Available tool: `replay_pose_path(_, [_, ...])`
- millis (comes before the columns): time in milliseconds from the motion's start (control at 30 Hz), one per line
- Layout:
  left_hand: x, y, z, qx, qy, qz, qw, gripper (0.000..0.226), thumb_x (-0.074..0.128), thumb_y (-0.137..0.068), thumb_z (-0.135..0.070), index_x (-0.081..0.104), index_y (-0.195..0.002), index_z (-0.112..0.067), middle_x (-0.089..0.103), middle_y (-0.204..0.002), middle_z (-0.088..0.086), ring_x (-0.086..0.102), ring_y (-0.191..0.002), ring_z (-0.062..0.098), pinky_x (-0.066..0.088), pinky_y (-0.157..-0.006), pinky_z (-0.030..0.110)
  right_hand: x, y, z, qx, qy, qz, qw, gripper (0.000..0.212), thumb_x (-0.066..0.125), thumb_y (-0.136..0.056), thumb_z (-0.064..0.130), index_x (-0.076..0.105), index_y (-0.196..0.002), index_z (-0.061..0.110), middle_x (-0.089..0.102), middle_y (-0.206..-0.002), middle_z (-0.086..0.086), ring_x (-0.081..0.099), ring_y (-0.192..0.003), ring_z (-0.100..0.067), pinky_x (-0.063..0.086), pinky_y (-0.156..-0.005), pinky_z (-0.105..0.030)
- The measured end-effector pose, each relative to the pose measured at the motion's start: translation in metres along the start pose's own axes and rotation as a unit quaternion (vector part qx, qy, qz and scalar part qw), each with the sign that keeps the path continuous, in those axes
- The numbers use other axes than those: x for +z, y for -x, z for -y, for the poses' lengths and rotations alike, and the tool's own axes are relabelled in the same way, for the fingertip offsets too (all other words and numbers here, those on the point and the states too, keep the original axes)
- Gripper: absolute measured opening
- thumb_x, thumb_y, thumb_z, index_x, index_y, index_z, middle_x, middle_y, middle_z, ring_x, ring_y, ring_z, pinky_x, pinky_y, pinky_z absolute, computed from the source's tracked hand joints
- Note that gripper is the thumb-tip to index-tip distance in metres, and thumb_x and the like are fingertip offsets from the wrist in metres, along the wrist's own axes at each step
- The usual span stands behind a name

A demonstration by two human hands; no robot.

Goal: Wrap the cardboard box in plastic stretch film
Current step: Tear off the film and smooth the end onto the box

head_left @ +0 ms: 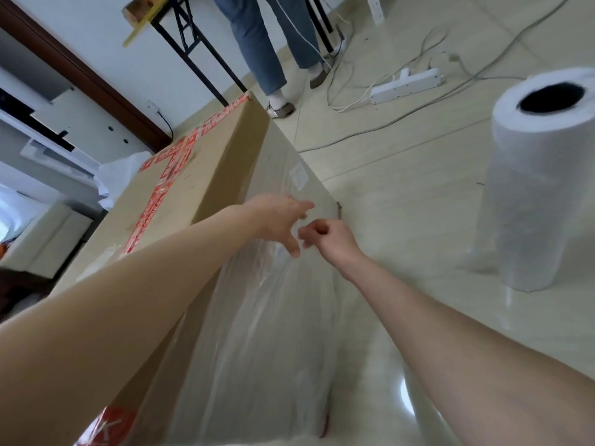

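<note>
A large cardboard box [206, 162] with red printed tape on top stands on the tiled floor. Clear stretch film [267, 317] covers its right side face, wrinkled low down. My left hand [280, 220] reaches over the box's top edge, fingers spread and pressing the film against that side. Just to its right, my right hand [328, 239] has its fingers curled and pinches the film's edge. The roll of stretch film [534, 188] stands upright on the floor to the right, apart from both hands.
A person in jeans [270, 43] stands beyond the box's far end. A white power strip [405, 85] and several cables lie on the floor behind. A black folding table leg [193, 56] rises at the back left, with crumpled plastic [119, 175] left of the box.
</note>
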State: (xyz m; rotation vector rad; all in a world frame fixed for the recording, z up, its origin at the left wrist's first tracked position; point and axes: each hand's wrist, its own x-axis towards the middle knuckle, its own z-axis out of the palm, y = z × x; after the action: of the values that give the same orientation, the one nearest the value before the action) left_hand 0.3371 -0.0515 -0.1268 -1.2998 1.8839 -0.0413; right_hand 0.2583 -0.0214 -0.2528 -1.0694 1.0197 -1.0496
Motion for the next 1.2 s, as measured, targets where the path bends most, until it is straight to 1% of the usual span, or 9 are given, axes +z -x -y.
replay_pose_path(67, [0.001,-0.004,0.004,-0.032,0.087,0.051,0.994,0.082,0.079,-0.071,-0.04,0.041,-0.14,-0.015,0.063,-0.121,0.0,0.056,-0.112,0.019,0.044,-0.09,0.027,-0.003,0.0,0.0,-0.004,0.0,0.011,1.0,0.015,0.062,-0.088,0.022,0.071,-0.081,0.012,0.072,-0.081,-0.009,0.055,-0.07,-0.01,0.038,-0.063,-0.025])
replay_pose_path(133, [0.001,-0.006,0.01,-0.035,0.102,0.043,0.993,0.043,0.078,-0.074,-0.034,0.066,-0.11,-0.014,0.068,-0.084,-0.002,0.061,-0.082,0.016,0.044,-0.064,0.019,-0.006,0.0,-0.002,-0.01,0.001,0.021,1.0,0.016,0.061,-0.089,0.019,0.071,-0.082,0.008,0.073,-0.085,-0.013,0.054,-0.074,-0.01,0.037,-0.065,-0.025])
replay_pose_path(200, [-0.001,-0.005,0.016,-0.035,0.096,0.015,0.995,0.023,0.078,-0.074,-0.035,0.07,-0.085,-0.017,0.061,-0.064,-0.008,0.058,-0.064,0.011,0.04,-0.054,0.017,-0.008,0.0,-0.005,-0.011,-0.009,0.035,0.999,0.017,0.062,-0.089,0.019,0.07,-0.085,0.004,0.072,-0.079,-0.013,0.054,-0.075,-0.013,0.037,-0.068,-0.027])
replay_pose_path(367, [-0.01,-0.001,0.025,-0.041,0.026,-0.017,0.999,0.026,0.078,-0.071,-0.044,0.057,-0.069,-0.028,0.058,-0.067,-0.013,0.053,-0.063,0.005,0.041,-0.056,0.024,-0.013,0.003,-0.015,0.028,0.008,0.094,0.995,0.026,0.073,-0.079,0.028,0.07,-0.088,0.003,0.06,-0.071,-0.005,0.05,-0.062,-0.01,0.039,-0.066,-0.025])
replay_pose_path(600, [-0.006,0.002,0.03,-0.023,0.033,-0.022,0.999,0.021,0.069,-0.083,-0.034,0.055,-0.076,-0.019,0.056,-0.073,-0.007,0.054,-0.076,0.015,0.038,-0.067,0.027,-0.017,0.0,-0.023,0.023,0.054,0.078,0.995,0.026,0.075,-0.078,0.028,0.071,-0.079,0.002,0.054,-0.066,-0.004,0.043,-0.061,-0.013,0.032,-0.064,-0.027])
replay_pose_path(767, [-0.005,0.003,0.028,-0.014,0.061,-0.008,0.998,0.022,0.064,-0.088,-0.028,0.05,-0.072,-0.021,0.06,-0.059,-0.007,0.055,-0.058,0.011,0.038,-0.056,0.023,-0.019,-0.003,-0.027,0.017,0.08,0.063,0.995,0.029,0.073,-0.078,0.033,0.074,-0.085,0.005,0.063,-0.077,-0.014,0.049,-0.068,-0.018,0.036,-0.065,-0.029])
replay_pose_path(1000, [-0.016,0.01,0.026,-0.034,0.006,-0.024,0.999,0.021,0.07,-0.079,-0.045,0.061,-0.075,-0.027,0.058,-0.053,-0.006,0.054,-0.053,0.009,0.039,-0.053,0.024,-0.025,0.0,-0.027,0.021,0.098,0.045,0.994,0.028,0.071,-0.078,0.039,0.074,-0.078,0.011,0.066,-0.066,-0.005,0.058,-0.067,-0.018,0.037,-0.061,-0.027])
replay_pose_path(1100, [-0.015,0.011,0.026,-0.024,-0.029,-0.035,0.999,0.021,0.065,-0.083,-0.046,0.061,-0.078,-0.026,0.059,-0.059,-0.007,0.055,-0.056,0.008,0.038,-0.052,0.024,-0.028,0.002,-0.028,0.02,0.091,0.046,0.995,0.023,0.072,-0.077,0.038,0.07,-0.068,0.017,0.057,-0.054,-0.001,0.05,-0.054,-0.013,0.036,-0.057,-0.026])
replay_pose_path(1200, [-0.013,0.011,0.029,-0.018,-0.038,-0.046,0.998,0.019,0.064,-0.084,-0.044,0.061,-0.082,-0.026,0.057,-0.068,-0.012,0.052,-0.063,0.007,0.037,-0.053,0.024,-0.031,0.003,-0.032,0.018,0.053,0.064,0.996,0.024,0.077,-0.074,0.034,0.067,-0.067,0.013,0.054,-0.061,-0.004,0.047,-0.057,-0.015,0.035,-0.059,-0.026])
